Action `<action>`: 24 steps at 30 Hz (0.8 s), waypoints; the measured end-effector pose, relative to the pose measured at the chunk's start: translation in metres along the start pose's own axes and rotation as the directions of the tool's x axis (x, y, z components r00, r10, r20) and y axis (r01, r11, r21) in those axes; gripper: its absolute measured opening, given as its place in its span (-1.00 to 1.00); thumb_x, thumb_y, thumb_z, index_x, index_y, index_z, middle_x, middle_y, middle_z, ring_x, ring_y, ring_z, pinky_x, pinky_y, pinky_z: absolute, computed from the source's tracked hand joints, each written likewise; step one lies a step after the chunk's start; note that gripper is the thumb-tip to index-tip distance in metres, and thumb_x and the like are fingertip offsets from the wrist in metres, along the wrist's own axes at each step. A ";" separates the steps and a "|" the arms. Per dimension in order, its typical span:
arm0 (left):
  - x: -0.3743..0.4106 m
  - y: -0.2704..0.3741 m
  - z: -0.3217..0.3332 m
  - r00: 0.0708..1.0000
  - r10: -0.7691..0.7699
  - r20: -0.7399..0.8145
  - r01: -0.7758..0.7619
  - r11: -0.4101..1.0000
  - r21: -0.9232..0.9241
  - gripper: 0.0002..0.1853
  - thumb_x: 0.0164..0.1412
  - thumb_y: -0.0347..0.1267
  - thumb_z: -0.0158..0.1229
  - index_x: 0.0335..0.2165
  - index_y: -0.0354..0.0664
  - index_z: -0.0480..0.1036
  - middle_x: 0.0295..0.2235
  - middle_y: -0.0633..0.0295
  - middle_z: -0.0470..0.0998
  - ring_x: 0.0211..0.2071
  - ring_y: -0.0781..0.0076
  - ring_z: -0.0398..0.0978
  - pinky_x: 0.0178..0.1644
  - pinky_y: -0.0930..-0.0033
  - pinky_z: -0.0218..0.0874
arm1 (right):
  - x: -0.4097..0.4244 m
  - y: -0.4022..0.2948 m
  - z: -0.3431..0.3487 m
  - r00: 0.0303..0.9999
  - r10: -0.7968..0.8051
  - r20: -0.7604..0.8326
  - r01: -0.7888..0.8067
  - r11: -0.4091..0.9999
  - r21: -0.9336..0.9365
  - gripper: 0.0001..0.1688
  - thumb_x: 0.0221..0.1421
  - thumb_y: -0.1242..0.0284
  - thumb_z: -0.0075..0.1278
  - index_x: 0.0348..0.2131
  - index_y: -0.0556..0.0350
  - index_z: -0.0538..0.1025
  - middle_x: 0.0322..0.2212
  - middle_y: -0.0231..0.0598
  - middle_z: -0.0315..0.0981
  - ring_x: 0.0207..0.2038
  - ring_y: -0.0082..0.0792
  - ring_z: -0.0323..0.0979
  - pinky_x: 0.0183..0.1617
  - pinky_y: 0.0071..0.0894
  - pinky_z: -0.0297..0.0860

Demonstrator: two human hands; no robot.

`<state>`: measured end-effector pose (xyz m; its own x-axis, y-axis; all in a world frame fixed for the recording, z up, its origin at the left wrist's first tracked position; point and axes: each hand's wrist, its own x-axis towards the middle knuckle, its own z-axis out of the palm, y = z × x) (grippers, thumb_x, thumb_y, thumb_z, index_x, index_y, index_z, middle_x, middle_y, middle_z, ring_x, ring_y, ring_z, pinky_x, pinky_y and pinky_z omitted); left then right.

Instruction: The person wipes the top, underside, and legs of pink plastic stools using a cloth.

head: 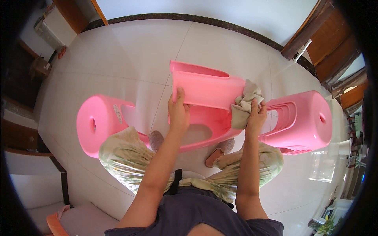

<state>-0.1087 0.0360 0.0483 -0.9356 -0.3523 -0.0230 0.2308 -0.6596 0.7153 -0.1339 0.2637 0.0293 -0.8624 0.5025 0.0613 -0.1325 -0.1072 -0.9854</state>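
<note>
A pink plastic stool [203,88] lies tipped on its side in front of me, its legs towards the left and its seat end towards the right. My left hand [179,113] grips the edge of one leg panel, thumb on the outer face. A crumpled grey-beige cloth [246,103] is in my right hand [256,116], pressed against the seat end of that stool. Two more pink plastic stools flank me: the left one [103,124], bearing a sticker, is by my left knee, and the right one [307,118] is beyond my right knee.
Pale tiles [124,59] cover the floor. My feet in slippers [224,147] are just behind the middle stool. A grey cushioned seat [85,219] is at the lower left, a green plant [326,225] at the lower right. A white wall [206,11] stands ahead.
</note>
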 end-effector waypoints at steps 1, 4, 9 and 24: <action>-0.001 -0.006 -0.006 1.000 -0.008 -0.023 0.008 1.000 -0.008 -0.56 0.29 -0.15 0.05 -0.09 -0.34 0.34 -0.18 0.21 0.47 -0.18 0.49 0.47 -0.13 0.41 0.36 | -0.001 0.003 0.001 0.999 -0.017 -0.034 0.016 1.000 -0.024 -0.64 0.18 0.29 0.08 -0.21 0.26 0.45 -0.41 -0.29 0.49 -0.37 -0.55 0.39 -0.30 -0.59 0.33; -0.003 -0.019 -0.023 0.990 -0.036 -0.134 0.034 0.999 -0.021 -0.65 0.30 -0.19 0.04 -0.10 -0.23 0.36 -0.21 0.29 0.50 -0.25 0.57 0.47 -0.20 0.47 0.35 | 0.000 0.003 0.001 1.000 -0.010 -0.005 0.010 1.000 -0.012 -0.63 0.15 0.33 0.11 -0.18 0.27 0.42 -0.42 -0.27 0.48 -0.39 -0.53 0.41 -0.31 -0.59 0.34; -0.013 -0.017 -0.032 0.989 -0.009 -0.144 0.000 0.998 -0.061 -0.64 0.28 -0.19 0.08 -0.11 -0.26 0.36 -0.19 0.28 0.48 -0.20 0.55 0.45 -0.13 0.46 0.31 | 0.005 -0.014 0.024 0.995 -0.100 0.025 0.103 0.951 -0.292 -0.67 0.16 0.31 0.08 -0.21 0.22 0.48 -0.34 -0.25 0.50 -0.29 -0.45 0.44 -0.23 -0.52 0.35; -0.004 0.036 -0.022 0.962 -0.193 -0.195 0.264 0.845 0.465 -0.25 0.36 0.12 -0.38 -0.08 -0.38 0.39 -0.16 0.15 0.47 -0.10 0.43 0.37 0.06 0.39 0.15 | 0.003 0.029 0.066 0.754 -0.374 0.540 0.656 0.467 -0.593 -0.71 0.11 0.35 -0.05 -0.27 0.17 0.55 -0.17 -0.19 0.51 -0.06 -0.08 0.37 0.04 -0.09 0.25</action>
<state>-0.0909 -0.0011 0.0584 -0.8922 -0.3410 -0.2963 -0.1759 -0.3419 0.9231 -0.1723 0.2051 0.0112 -0.8647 -0.0440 0.5003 -0.3379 0.7880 -0.5147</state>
